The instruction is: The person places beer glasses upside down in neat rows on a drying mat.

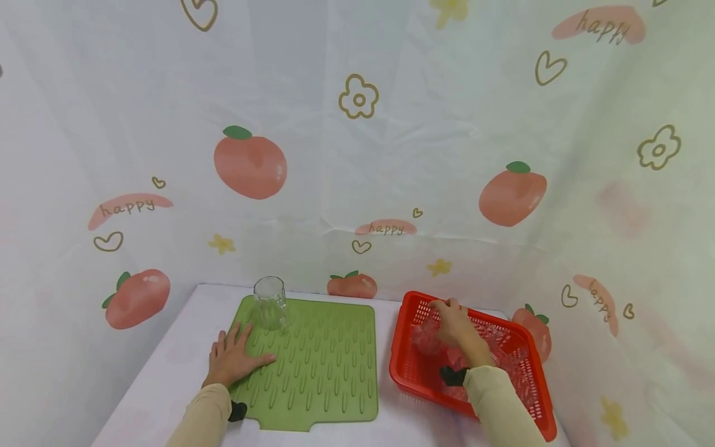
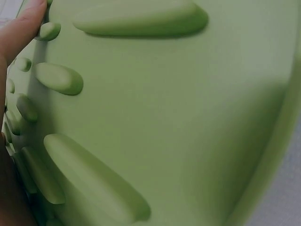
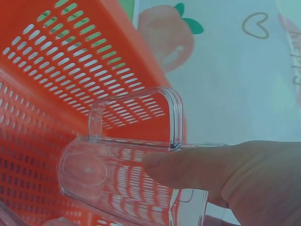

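Observation:
My left hand (image 1: 233, 360) rests on the left edge of a green drying mat (image 1: 329, 385), fingers spread. In the left wrist view, part of the thumb shows beside the mat's raised ridges (image 2: 94, 179). Over the left part of a red slotted basket (image 1: 395, 351), my right hand (image 1: 459, 329) grips a clear mug (image 3: 84, 165). The right wrist view shows the thumb lying along the mug's side and its squared handle facing up; the other fingers are mostly hidden. A clear glass (image 1: 270, 304) stands at the mat's back left.
Several clear pieces of drinkware (image 1: 519, 366) lie in the right part of the basket. A white table (image 1: 167, 366) carries the mat and basket, with a strip of tabletop between them. A printed curtain (image 1: 313, 205) hangs behind and at both sides.

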`<control>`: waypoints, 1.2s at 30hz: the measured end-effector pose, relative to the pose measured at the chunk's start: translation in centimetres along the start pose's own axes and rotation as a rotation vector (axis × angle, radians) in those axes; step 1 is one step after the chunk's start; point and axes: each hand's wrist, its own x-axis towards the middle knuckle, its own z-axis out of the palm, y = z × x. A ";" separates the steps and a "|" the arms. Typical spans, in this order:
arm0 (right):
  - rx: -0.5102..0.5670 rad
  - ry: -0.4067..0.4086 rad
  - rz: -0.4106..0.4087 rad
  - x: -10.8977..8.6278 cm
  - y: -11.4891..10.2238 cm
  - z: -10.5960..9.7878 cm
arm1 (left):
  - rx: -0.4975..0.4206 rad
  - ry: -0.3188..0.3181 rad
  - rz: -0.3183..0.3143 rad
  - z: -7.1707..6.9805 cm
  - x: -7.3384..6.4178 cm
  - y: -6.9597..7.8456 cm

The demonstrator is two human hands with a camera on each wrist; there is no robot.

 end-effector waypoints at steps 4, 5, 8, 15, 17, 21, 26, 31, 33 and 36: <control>0.004 0.022 -0.005 -0.2 0.0 -0.5 | -0.004 -0.017 -0.013 -0.3 0.0 0.3; 0.006 0.029 -0.009 -0.3 -0.1 -0.7 | -0.002 -0.022 -0.017 -0.3 -0.1 0.4; 0.015 0.053 -0.015 -0.5 -0.2 -1.0 | 0.013 -0.039 -0.029 -0.5 -0.2 0.6; 0.042 0.100 -0.034 -0.8 -0.6 -1.7 | 0.017 -0.038 -0.029 -0.5 -0.1 0.6; 0.053 0.110 -0.041 -1.0 -0.9 -2.0 | 0.015 -0.034 -0.028 -0.5 -0.1 0.5; 0.063 0.128 -0.057 -1.5 -1.2 -2.3 | 0.017 -0.037 -0.030 -0.3 0.0 0.4; 0.100 0.155 -0.062 -2.1 -1.6 -2.5 | 0.013 -0.050 -0.035 -0.4 -0.1 0.5; 0.127 0.180 -0.074 -2.4 -1.8 -2.7 | -0.001 -0.053 -0.051 -0.1 0.1 0.3; 0.137 0.194 -0.086 -2.4 -1.8 -2.6 | -0.010 -0.047 -0.053 0.0 0.1 0.2; 0.154 0.215 -0.104 -2.5 -1.9 -2.6 | -0.023 -0.039 -0.049 -0.1 0.1 0.3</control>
